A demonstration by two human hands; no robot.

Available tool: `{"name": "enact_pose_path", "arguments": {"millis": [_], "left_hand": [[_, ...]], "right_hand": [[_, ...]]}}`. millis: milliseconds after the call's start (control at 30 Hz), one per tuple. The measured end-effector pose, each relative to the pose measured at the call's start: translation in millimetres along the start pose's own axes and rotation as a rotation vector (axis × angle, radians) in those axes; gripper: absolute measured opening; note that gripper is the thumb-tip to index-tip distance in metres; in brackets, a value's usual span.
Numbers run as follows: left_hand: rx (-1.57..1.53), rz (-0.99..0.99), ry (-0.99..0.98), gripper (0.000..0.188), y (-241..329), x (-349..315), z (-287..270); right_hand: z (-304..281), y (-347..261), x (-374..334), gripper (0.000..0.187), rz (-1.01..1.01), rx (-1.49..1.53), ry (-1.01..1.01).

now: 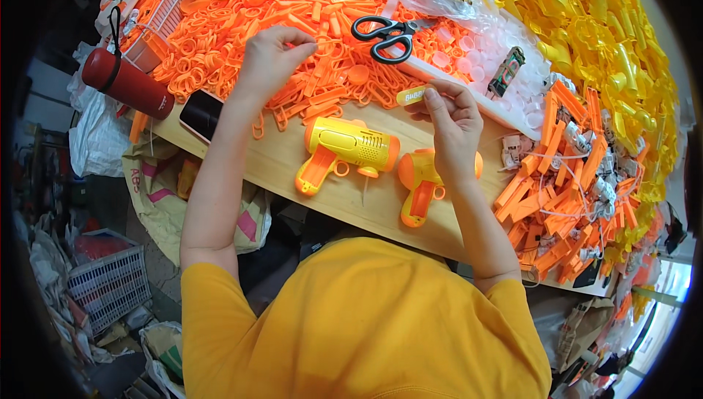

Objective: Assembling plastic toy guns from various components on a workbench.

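Between the thumb and fingers of my right hand [452, 112] is a small yellow name plate [407, 96] with pale lettering, held above the table. My left hand [272, 60] is raised over the heap of orange plastic parts [315, 54], its thumb and fingertips pinched together. Whatever that pinch holds, if anything, is too small to see. Below, two yellow-and-orange toy guns lie on their sides on the wooden table [282, 164]. One toy gun [350, 142] shows whole; my right hand and forearm partly cover the other toy gun [420, 179].
Black-handled scissors [388, 36] rest on the heap's right side. A red flask [128, 82] and black phone [201, 115] are at left. Translucent caps [476, 58], a circuit piece [507, 71], wired orange parts [560, 186] and piled yellow parts [608, 32] fill the right.
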State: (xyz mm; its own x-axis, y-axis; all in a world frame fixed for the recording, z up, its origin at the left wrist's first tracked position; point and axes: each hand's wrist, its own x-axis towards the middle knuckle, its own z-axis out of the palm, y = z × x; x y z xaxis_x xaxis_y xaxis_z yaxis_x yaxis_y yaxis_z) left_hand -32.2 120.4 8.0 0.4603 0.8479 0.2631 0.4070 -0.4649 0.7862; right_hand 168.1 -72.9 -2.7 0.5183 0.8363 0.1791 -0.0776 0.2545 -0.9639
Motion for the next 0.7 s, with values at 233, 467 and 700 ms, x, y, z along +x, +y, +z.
{"name": "enact_pose_path", "arguments": {"millis": [233,467,700], "left_hand": [[0.175,0.210,0.085,0.017,6,-3,-6],[-0.671,-0.104,-0.231,0.018,47,-51,14],[-0.925,-0.459,-0.310,0.024,61,-88,36]], "right_hand": [[4,-3,-12,0.017,0.200,0.171,0.101],[-3,4,-22,0.017,0.174,0.150,0.084],[6,4,-39,0.020,0.124,0.046,0.069]]}}
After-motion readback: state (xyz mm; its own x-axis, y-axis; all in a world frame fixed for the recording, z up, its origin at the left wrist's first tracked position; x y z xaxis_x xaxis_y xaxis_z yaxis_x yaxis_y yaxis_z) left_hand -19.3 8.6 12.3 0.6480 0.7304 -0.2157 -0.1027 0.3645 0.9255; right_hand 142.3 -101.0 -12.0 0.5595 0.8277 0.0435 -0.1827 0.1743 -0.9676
